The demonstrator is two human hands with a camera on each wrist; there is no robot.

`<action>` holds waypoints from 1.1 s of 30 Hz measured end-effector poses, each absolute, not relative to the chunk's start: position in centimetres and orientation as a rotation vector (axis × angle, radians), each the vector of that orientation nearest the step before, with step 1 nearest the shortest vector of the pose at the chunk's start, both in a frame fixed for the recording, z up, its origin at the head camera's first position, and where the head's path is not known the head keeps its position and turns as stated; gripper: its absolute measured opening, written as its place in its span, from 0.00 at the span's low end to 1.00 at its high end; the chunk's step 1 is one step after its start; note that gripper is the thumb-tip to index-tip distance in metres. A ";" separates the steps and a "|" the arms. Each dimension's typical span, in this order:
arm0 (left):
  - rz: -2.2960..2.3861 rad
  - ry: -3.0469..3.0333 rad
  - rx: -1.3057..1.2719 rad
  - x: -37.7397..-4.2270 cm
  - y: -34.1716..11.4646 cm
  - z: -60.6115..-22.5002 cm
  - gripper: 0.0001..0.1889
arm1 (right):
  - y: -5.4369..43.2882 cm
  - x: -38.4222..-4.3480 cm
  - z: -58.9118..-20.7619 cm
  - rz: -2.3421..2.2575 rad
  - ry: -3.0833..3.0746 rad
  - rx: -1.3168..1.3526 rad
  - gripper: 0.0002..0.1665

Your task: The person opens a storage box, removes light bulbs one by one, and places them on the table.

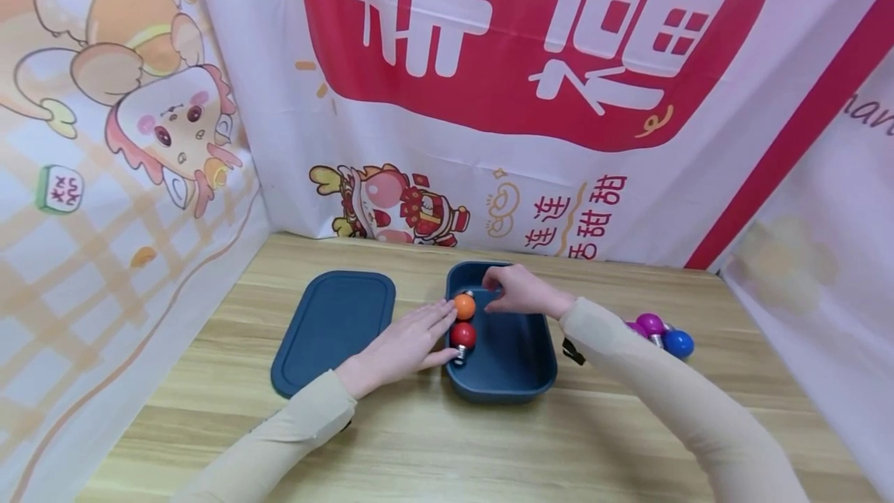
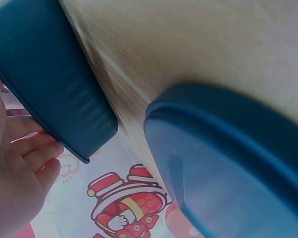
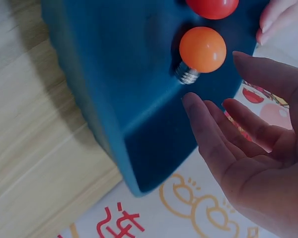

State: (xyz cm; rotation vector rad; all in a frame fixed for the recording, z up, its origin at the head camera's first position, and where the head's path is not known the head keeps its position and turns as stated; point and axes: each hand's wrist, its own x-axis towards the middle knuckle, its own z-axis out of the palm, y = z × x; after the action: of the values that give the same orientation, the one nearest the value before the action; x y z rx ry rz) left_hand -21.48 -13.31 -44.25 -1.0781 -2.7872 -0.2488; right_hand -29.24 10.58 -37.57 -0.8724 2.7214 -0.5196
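Note:
A dark blue rectangular box [image 1: 510, 359] holds an orange light bulb [image 1: 464, 306] and a red light bulb [image 1: 462, 334], lying in line along its left wall. My left hand [image 1: 405, 341] rests on the left rim with its fingers stretched out, as the left wrist view also shows. Over the box's far part is my right hand [image 1: 525, 291], thumb and forefinger apart and nothing between them. In the right wrist view, those fingertips hover close to the orange bulb [image 3: 203, 49], whose metal screw base points toward the box's far end.
Left of the box lies a dark blue flat lid [image 1: 338, 328] on the wooden table [image 1: 447, 449]. To the right, partly behind the right sleeve, are a blue bulb [image 1: 678, 344] and magenta bulbs [image 1: 649, 323]. Printed cloth [image 1: 433, 130] hangs at the back and sides.

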 end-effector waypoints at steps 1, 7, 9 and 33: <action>-0.251 -2.779 -1.082 -21.5 -13.3 -44.2 0.38 | 10.3 -29.3 -37.6 -0.509 2.723 -0.886 0.21; -0.245 -2.737 -1.101 -21.3 -13.3 -44.2 0.37 | 8.8 -29.7 -38.3 -0.443 2.734 -0.967 0.22; -0.246 -2.737 -1.102 -21.4 -13.2 -44.2 0.37 | 8.4 -29.9 -38.6 -0.428 2.732 -0.966 0.23; -0.232 -2.743 -1.100 -21.3 -13.3 -43.9 0.37 | 6.1 -31.1 -40.1 -0.271 2.697 -0.828 0.25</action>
State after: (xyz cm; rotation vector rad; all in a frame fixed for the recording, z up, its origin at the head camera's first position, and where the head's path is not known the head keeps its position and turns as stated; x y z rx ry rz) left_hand -21.32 -13.26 -43.95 -1.1002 -2.7434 -0.2319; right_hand -31.12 6.07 -40.12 -0.8277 2.6968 -0.2707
